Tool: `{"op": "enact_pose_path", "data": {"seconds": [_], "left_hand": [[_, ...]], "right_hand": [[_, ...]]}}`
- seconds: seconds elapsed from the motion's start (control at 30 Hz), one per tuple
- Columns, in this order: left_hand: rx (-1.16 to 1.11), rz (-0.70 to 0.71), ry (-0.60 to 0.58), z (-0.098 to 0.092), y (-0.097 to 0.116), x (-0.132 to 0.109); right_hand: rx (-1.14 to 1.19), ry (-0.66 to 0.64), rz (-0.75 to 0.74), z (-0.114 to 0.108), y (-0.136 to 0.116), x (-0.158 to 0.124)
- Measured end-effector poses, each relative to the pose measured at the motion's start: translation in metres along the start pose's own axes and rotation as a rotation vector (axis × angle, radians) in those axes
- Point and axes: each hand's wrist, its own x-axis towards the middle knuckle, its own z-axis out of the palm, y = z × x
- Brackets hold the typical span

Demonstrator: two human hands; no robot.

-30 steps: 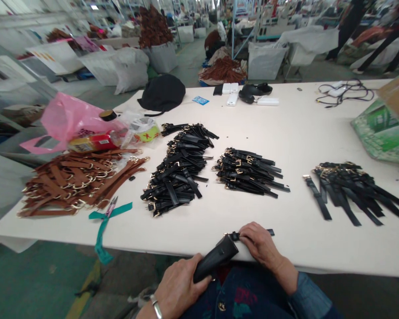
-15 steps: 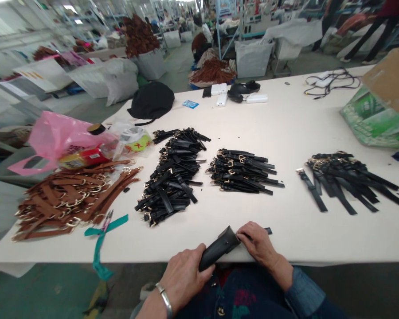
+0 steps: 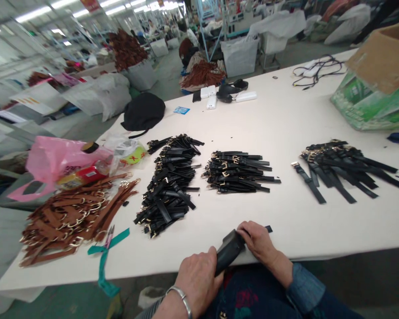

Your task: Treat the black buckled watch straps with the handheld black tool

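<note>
At the table's near edge, my left hand (image 3: 199,277) is closed round the lower end of a black leather piece (image 3: 229,250). My right hand (image 3: 257,241) pinches its upper end, where a thin black strap tip (image 3: 268,229) sticks out on the white table (image 3: 286,115). Beyond my hands lie three heaps of black buckled straps: a left heap (image 3: 168,181), a middle heap (image 3: 237,172) and a right heap (image 3: 339,166). A heap of brown straps (image 3: 73,215) with gold rings lies at the left.
Small snips on a teal ribbon (image 3: 108,241) lie by the brown heap. A pink plastic bag (image 3: 56,161), a bottle and packets sit at the far left. A black cap (image 3: 142,110), white power banks (image 3: 211,95), cables (image 3: 314,68) and a cardboard box (image 3: 375,79) occupy the far side.
The view has tilted and shifted. My left hand has slid up the black leather piece toward my right hand, which stays pinched on its upper end.
</note>
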Motion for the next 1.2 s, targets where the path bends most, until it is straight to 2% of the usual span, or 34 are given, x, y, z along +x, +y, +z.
{"op": "enact_pose_path", "data": {"seconds": [0.17, 0.33, 0.43, 0.63, 0.87, 0.97, 1.2], "left_hand": [[0.019, -0.001, -0.007, 0.001, 0.005, 0.006], [0.021, -0.012, -0.043, -0.001, 0.001, 0.009], [0.038, 0.0, -0.065, -0.006, -0.002, 0.009], [0.089, 0.03, -0.081, -0.012, -0.008, 0.01], [0.095, 0.042, -0.072, -0.015, 0.005, 0.018], [0.07, 0.031, -0.053, -0.007, 0.004, 0.018], [-0.089, -0.02, 0.039, 0.026, -0.007, 0.012]], "right_hand": [[0.051, -0.008, 0.001, -0.004, 0.0, -0.001], [0.133, -0.064, -0.123, -0.017, 0.0, -0.009], [0.117, -0.119, -0.149, -0.025, 0.001, -0.012], [0.062, -0.137, -0.088, -0.026, 0.002, -0.014], [0.067, -0.12, -0.047, -0.025, 0.001, -0.014], [0.058, -0.118, -0.044, -0.023, 0.004, -0.013], [0.059, -0.096, -0.062, -0.017, 0.008, -0.014]]}}
